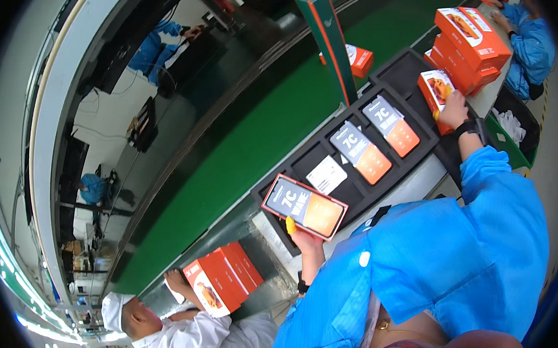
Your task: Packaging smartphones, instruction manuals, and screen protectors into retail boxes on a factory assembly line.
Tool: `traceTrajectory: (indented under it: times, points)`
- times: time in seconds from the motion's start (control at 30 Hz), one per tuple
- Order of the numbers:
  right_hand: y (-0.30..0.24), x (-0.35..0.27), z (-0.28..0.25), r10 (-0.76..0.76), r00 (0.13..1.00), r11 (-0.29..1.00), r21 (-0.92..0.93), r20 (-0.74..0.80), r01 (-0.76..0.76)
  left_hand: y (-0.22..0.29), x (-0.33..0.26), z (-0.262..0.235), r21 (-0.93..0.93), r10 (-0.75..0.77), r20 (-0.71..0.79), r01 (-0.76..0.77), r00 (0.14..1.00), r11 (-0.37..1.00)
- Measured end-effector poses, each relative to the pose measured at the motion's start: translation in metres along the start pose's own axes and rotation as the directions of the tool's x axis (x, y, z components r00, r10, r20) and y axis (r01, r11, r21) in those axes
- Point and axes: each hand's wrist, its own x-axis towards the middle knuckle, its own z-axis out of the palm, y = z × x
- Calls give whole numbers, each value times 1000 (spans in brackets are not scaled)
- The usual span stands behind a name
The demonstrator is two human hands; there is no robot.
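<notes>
Head view: the left hand (306,242), a yellow cover on one digit, holds a shallow, open red box (339,222) by its near edge — a grey-and-orange phone-shaped panel (306,206) lies inside, face up. The right hand (453,112) grips an orange-red cardboard carton (435,89) beside a stack of similar orange-red boxes (470,53). Between the hands, a black compartmented tray (352,192) carries two matching panels (361,152) and a white rectangular card (327,175) — a green belt (228,164) runs beyond.
</notes>
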Motion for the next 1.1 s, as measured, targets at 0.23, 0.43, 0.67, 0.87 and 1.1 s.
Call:
traceTrajectory:
  times: [0.23,0.43,0.67,0.87,1.1]
  points:
    - [-16,-5,-21,15,999,994,108,30,-19,-1,3,-5,27,51,-54,-50,997,998]
    - [-135,-129,-157,-461,857,654,564,-232,504,-9,7,-2,-1,49,-51,-50,997,999]
    - [-278,-286,-149,-891,398,437,653,219,618,-12,12,-15,50,90,-41,-88,995,995]
    - [-294,-291,-142,-887,298,448,499,353,742,-15,7,6,75,192,51,-195,980,978]
    - [-290,-309,-159,-842,254,461,390,475,797,-13,11,-2,-10,204,49,-204,978,979]
